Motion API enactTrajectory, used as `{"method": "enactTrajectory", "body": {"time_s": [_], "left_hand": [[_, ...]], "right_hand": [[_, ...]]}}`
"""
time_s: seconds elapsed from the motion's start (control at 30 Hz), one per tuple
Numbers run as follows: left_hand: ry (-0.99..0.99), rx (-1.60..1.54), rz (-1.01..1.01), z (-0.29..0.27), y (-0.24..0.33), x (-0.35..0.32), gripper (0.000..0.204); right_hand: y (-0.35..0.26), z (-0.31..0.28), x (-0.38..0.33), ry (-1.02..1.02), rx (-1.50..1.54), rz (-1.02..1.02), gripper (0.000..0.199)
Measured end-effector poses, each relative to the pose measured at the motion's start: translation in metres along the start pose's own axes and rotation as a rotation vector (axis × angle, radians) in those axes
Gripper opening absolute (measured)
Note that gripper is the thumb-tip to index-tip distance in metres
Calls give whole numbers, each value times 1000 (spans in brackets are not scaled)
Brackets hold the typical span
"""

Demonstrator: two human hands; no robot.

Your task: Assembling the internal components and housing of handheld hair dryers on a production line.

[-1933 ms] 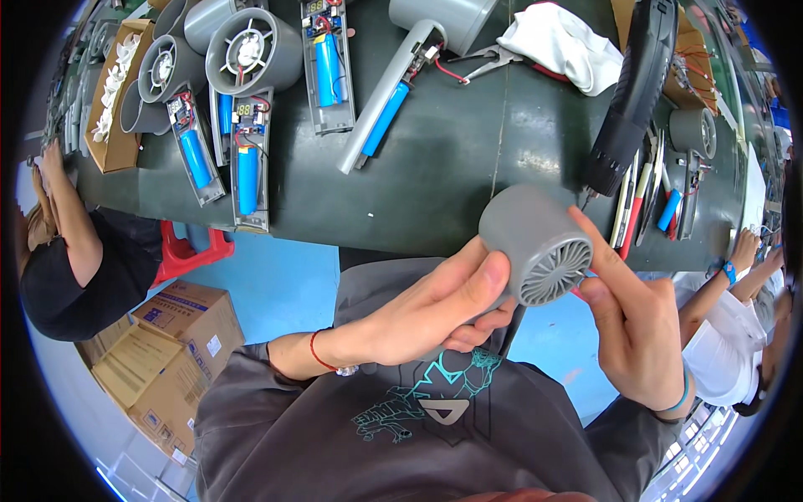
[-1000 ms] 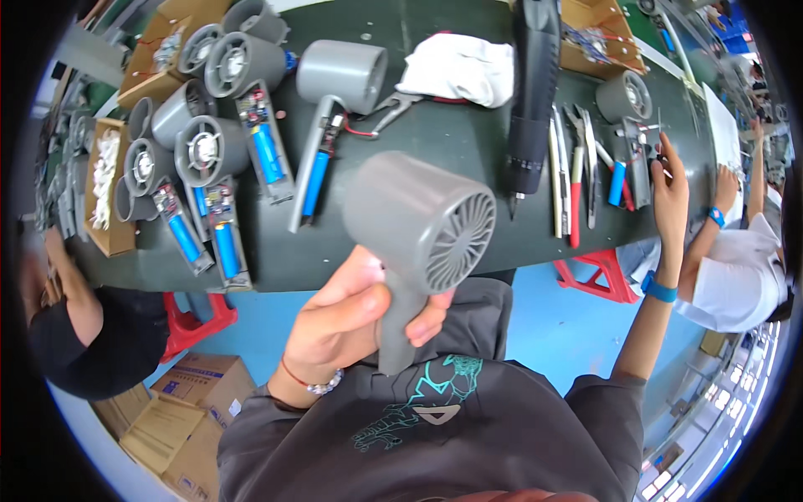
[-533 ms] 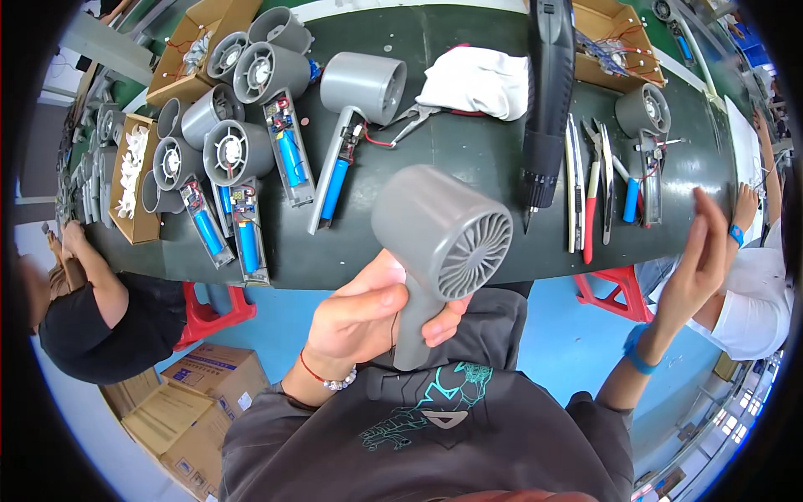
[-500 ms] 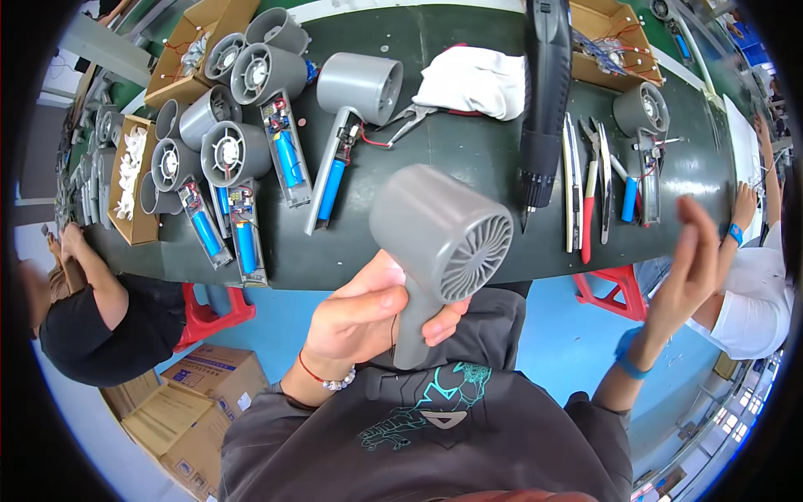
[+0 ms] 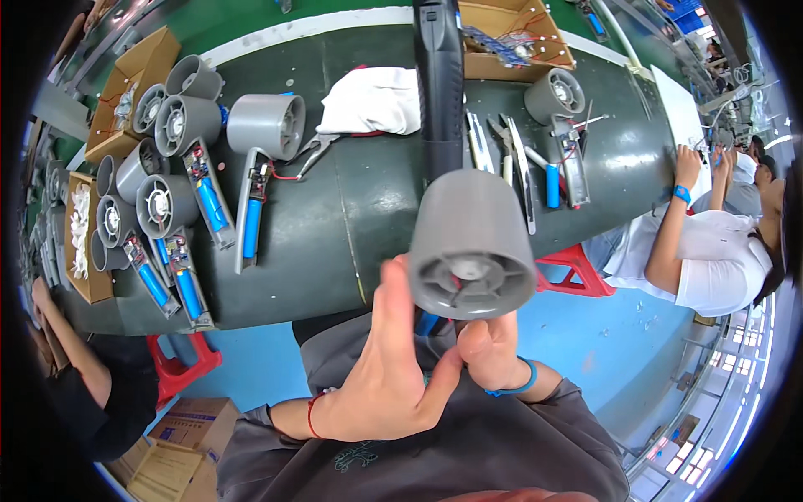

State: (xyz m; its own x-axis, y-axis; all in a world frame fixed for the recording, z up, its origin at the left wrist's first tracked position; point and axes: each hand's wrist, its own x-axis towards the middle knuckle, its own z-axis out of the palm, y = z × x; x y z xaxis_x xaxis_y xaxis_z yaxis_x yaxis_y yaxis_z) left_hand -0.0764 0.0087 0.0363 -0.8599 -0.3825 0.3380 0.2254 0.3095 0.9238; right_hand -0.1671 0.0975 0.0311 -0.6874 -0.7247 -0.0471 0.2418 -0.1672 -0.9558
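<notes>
A grey handheld fan (image 5: 473, 226) is held up in front of me, its round housing tipped so that the open end with hub, ribs and a bit of red wire faces me. Below the rim a little blue of the battery shows; most of the handle is hidden. My left hand (image 5: 389, 368) is at the fan's left side, fingers up against the housing and thumb reaching across below it. Under the housing my right hand (image 5: 495, 356) is closed around the handle area. Directly behind the fan hangs a black electric screwdriver (image 5: 441, 92), its tip hidden.
Opened fans (image 5: 171, 205) with blue batteries crowd the table's left; another fan (image 5: 259, 125) lies nearer the middle. White cloth (image 5: 372, 100), pliers (image 5: 318, 151), tweezers (image 5: 520, 167) and a further fan (image 5: 556, 96) lie farther back. Cardboard boxes (image 5: 544, 58) hold wired parts. Co-workers sit on both sides.
The fan has turned from its slatted grille side to its open, ribbed side. My right hand has come in from the right to the fan. The view has shifted to the right.
</notes>
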Motion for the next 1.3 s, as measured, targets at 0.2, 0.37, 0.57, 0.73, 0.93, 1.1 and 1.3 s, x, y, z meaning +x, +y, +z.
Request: {"method": "enactTrajectory", "body": {"time_s": [0.2, 0.37, 0.57, 0.73, 0.93, 1.1, 1.3], "left_hand": [[13, 47, -9, -6, 9, 11, 69], [191, 49, -43, -19, -6, 8, 45], [258, 117, -176, -40, -18, 3, 46], [220, 119, -180, -45, -21, 3, 48], [202, 84, -189, -42, -20, 0, 51], [208, 44, -195, -40, -22, -2, 56], [253, -4, -257, -31, -19, -4, 67]], "right_hand": [[-2, -13, 6, 38, 34, 173, 77], [-9, -11, 14, 81, -188, 109, 65], [-5, -20, 19, -159, 142, 201, 48], [-9, -3, 24, -199, 164, 272, 63], [-11, 6, 22, -139, 395, 431, 57], [2, 6, 23, -185, 463, 419, 53], [12, 11, 21, -189, 468, 431, 56]]}}
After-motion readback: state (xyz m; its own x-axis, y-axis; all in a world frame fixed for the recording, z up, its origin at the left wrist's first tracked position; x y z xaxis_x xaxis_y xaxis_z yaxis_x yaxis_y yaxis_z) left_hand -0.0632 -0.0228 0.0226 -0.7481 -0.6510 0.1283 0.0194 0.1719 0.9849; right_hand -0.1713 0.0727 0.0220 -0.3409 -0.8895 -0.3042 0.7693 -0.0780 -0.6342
